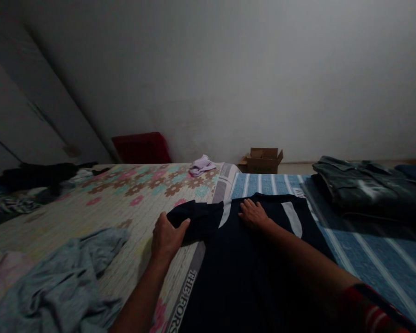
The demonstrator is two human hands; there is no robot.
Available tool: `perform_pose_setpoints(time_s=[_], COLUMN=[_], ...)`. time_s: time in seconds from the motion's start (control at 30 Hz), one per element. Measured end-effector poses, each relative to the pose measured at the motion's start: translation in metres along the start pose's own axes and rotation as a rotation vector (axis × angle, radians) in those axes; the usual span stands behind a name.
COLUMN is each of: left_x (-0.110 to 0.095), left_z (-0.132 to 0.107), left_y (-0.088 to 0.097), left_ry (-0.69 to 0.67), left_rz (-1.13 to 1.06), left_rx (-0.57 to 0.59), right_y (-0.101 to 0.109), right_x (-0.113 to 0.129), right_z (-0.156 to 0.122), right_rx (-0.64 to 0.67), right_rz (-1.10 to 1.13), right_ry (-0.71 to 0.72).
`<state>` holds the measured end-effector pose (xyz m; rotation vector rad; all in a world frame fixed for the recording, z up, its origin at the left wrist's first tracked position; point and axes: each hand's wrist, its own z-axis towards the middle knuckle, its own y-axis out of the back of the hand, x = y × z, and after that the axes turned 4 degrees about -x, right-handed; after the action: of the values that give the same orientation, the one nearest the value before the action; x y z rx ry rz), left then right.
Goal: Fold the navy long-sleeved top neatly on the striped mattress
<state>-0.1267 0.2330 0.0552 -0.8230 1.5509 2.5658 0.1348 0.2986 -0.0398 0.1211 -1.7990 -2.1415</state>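
Observation:
A dark navy T-shirt [229, 273] with pale shoulder patches lies spread out in front of me, its collar at the far end. My left hand [168, 236] is at the end of the left-side sleeve [197, 217], thumb and fingers spread apart across the cuff. Flat on the upper chest near the collar rests my right hand [253, 214], fingers extended and holding nothing. My right forearm crosses over the shirt and hides part of it.
Crumpled grey clothing [62, 282] lies left on the floral bedding [142, 217]. A lilac cloth [201, 165] sits farther back. Folded dark jeans [370, 189] rest right on the blue striped sheet [374, 259]. Behind stand an open cardboard box [263, 163] and a red object [142, 147].

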Motion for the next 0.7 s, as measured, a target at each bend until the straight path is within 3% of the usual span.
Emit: perform_pose_setpoints(time_s=[0.2, 0.27, 0.37, 0.53, 0.6, 0.7], left_x=[0.011, 0.015, 0.007, -0.051, -0.082, -0.122], left_z=[0.027, 0.030, 0.028, 0.011, -0.003, -0.039], left_y=[-0.006, -0.006, -0.002, 0.023, 0.034, 0.040], left_ry=[0.190, 0.220, 0.226, 0.122, -0.012, -0.222], left_rz=[-0.003, -0.087, -0.358, -0.863, -0.950, -0.954], left_rx=[0.016, -0.001, -0.129, -0.154, -0.110, 0.077], right_y=[-0.006, -0.006, -0.004, 0.005, 0.009, 0.014], right_x=[-0.005, -0.004, -0.004, 0.000, 0.002, -0.001], right_z=[0.006, 0.006, 0.006, 0.007, 0.007, 0.007], right_rx=[-0.013, -0.014, -0.010, -0.004, -0.006, 0.025], right_rz=[0.010, 0.019, 0.040, 0.097, 0.131, 0.195], right_ry=[-0.004, -0.008, -0.013, -0.028, -0.046, -0.099])
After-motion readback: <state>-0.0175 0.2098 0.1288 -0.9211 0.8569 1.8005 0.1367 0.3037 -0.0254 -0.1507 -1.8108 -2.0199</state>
